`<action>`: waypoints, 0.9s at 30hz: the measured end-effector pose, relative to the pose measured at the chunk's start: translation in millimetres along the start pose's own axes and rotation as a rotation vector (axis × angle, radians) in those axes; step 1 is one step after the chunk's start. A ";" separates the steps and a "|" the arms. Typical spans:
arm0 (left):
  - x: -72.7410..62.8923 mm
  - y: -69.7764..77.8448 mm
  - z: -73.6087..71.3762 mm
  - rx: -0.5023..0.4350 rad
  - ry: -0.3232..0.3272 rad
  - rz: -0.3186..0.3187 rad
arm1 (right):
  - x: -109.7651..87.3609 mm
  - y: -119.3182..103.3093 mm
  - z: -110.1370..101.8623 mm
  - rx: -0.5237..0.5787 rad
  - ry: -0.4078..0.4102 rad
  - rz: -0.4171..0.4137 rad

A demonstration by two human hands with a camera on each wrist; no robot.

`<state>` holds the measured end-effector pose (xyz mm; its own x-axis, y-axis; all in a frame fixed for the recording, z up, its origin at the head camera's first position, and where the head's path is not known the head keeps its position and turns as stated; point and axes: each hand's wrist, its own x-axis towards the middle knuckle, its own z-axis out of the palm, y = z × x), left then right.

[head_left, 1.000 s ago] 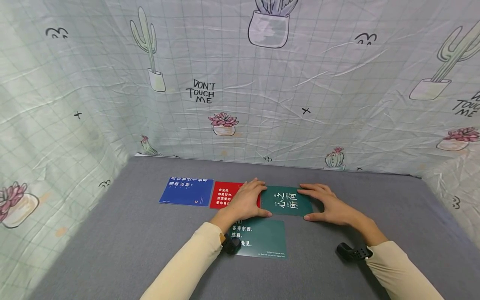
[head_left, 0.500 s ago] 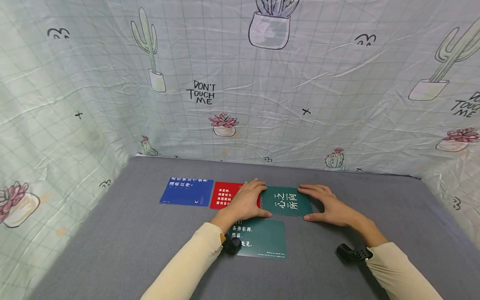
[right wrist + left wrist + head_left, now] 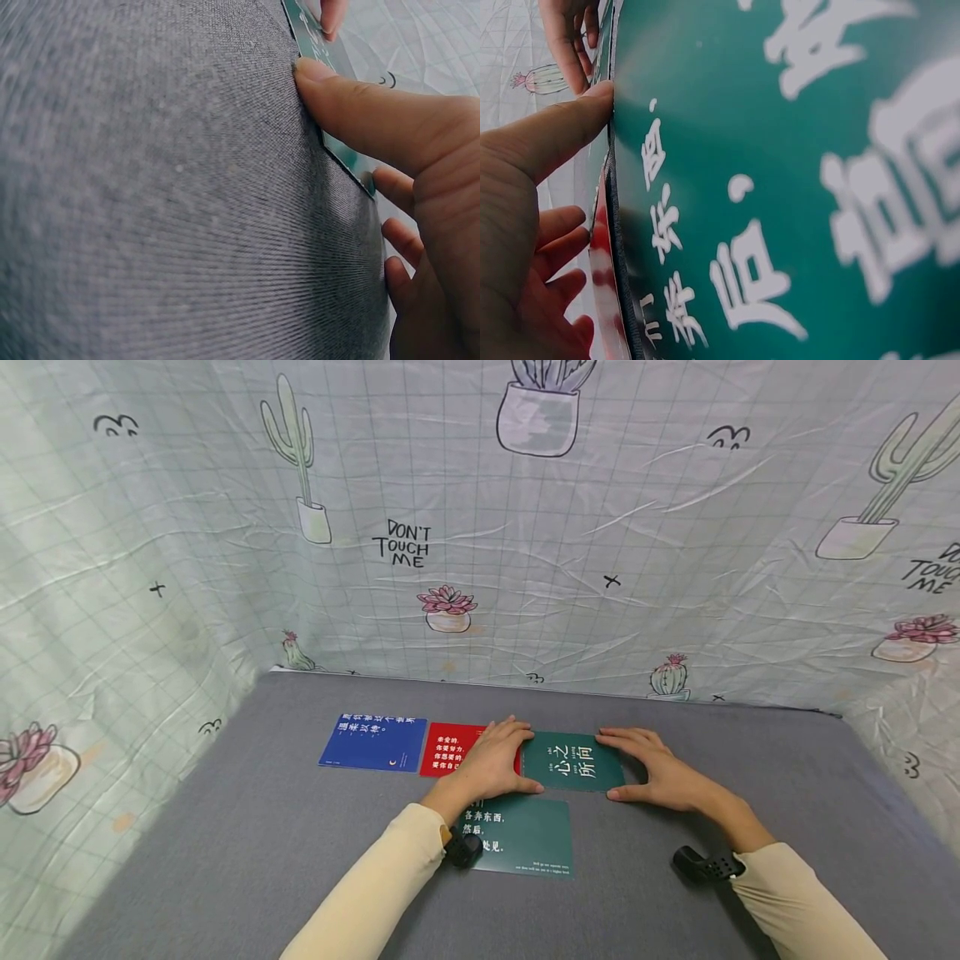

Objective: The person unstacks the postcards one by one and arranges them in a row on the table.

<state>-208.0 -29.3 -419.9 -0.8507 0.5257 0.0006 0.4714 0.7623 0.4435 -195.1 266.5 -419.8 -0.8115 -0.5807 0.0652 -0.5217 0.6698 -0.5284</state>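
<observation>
A dark green card (image 3: 573, 761) with white Chinese characters lies flat between the two hands in the head view. My left hand (image 3: 491, 763) lies over the right part of a red card (image 3: 450, 747), fingers extended and thumb at the green card's left side. My right hand (image 3: 660, 770) touches the green card's right end, its thumb and fingers spread apart. In the right wrist view that thumb (image 3: 360, 112) rests at the card's edge. A second green card (image 3: 525, 839) lies nearer, partly covered by the left wrist; it fills much of the left wrist view.
A blue card (image 3: 375, 743) lies left of the red one, in one row with it. All cards rest on a grey cloth-covered table (image 3: 247, 835). A pale curtain (image 3: 525, 527) with cactus drawings rises behind the table and at both sides.
</observation>
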 end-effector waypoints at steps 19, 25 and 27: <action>-24.7 1.7 -21.8 -0.096 0.074 0.090 | -5.8 -20.2 1.2 -0.005 0.121 -0.034; -55.0 -1.7 -21.7 -0.151 0.061 0.076 | -11.1 -35.1 6.7 -0.006 0.126 -0.112; -64.9 -3.2 -20.5 -0.156 0.055 0.080 | -12.9 -39.4 9.5 -0.004 0.128 -0.120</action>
<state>-159.1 -73.6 -403.1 -0.8257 0.5571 0.0887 0.4994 0.6489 0.5741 -161.6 243.2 -407.9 -0.7702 -0.5931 0.2346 -0.6175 0.6012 -0.5072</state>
